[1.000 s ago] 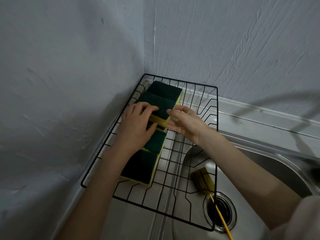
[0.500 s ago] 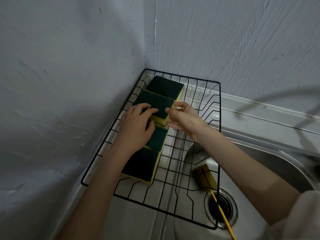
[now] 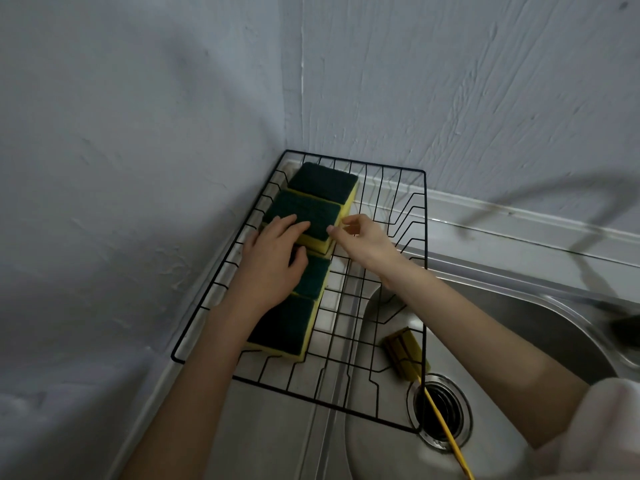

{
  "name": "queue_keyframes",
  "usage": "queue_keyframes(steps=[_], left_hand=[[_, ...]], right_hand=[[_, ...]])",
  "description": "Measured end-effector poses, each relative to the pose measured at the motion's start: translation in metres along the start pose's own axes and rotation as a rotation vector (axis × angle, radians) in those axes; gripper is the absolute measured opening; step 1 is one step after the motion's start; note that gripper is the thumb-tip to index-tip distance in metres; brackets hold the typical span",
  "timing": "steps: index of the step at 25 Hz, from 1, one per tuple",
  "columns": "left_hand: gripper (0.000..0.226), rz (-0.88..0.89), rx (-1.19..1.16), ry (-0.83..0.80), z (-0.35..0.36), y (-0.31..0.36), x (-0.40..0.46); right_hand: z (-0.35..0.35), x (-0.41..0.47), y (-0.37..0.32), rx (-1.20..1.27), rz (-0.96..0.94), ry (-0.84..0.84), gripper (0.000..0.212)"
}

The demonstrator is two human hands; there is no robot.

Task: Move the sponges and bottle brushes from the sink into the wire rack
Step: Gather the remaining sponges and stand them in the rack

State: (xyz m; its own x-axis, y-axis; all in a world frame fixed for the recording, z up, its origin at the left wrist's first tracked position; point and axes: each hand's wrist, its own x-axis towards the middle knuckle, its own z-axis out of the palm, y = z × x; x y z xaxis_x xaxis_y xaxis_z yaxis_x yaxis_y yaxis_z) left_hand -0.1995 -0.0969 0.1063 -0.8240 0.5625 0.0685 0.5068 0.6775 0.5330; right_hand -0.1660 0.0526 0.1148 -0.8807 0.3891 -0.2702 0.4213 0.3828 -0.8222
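Four sponges (image 3: 280, 327) sit in rack (image 3: 425, 237) | left hand (image 3: 273, 261) flat on one, grip released | right hand (image 3: 367, 240) now curls at its edge, grip: cannot tell | brush (image 3: 405, 351) waits in sink (image 3: 519, 341)

Glossy steel sink (image 3: 512, 327), rough-topped sponges (image 3: 304, 213)

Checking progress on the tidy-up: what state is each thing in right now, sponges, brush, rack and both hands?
Sponges: in the wire rack, green side up.
Bottle brush: lying in the sink.
Left hand: rests flat on a sponge.
Right hand: fingertips at that sponge's edge, grip unclear.
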Motion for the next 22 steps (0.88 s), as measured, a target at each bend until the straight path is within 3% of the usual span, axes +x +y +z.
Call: queue_keyframes(steps=[7,22], left_hand=[[0.038,0.093,-0.065,0.106,-0.017,0.050,-0.042],[0.036,0.352,-0.065,0.025,0.047,0.195,-0.119]], right_hand=[[-0.031,-0.066,0.002,-0.263,-0.279,0.116,0.052],[-0.137,-0.191,0.098,-0.269,-0.260,0.267,0.052]])
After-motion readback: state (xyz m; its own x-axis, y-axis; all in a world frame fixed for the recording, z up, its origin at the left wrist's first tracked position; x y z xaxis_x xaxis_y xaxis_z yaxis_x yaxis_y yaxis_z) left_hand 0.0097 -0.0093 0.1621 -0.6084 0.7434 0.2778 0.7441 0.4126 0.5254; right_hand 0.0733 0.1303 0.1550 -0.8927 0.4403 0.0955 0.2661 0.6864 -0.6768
